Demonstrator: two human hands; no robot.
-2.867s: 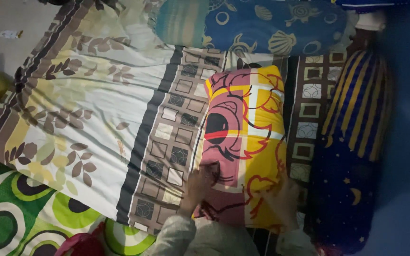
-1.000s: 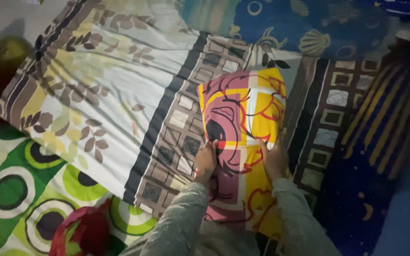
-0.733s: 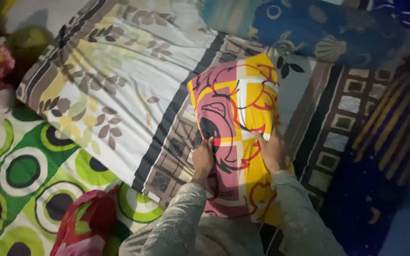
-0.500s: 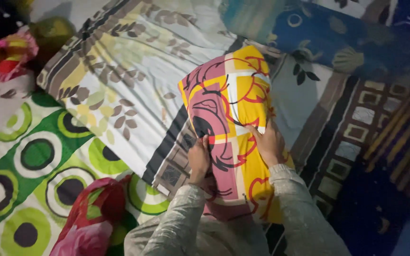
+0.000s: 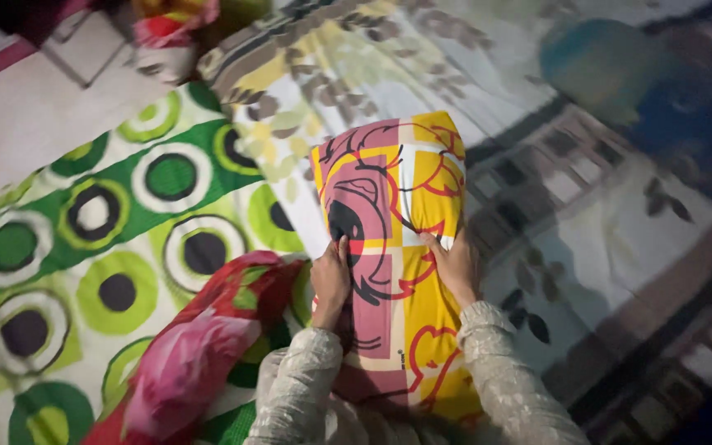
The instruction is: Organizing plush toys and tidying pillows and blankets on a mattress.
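Two hands, the left hand [image 5: 330, 278] and right hand [image 5: 453, 265], grip the pink-and-yellow pillow [image 5: 389, 239] (sides pinched), its long axis pointing to 12 o'clock.

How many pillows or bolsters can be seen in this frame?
2. The pink-and-yellow pillow is gripped at its sides by the left hand and right hand. A blurred blue-and-teal bolster lies at upper right on the bed. Others may be out of frame.

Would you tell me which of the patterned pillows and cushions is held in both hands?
The pink and yellow pillow, gripped by the left hand and right hand. The red floral cushion and blue bolster lie untouched.
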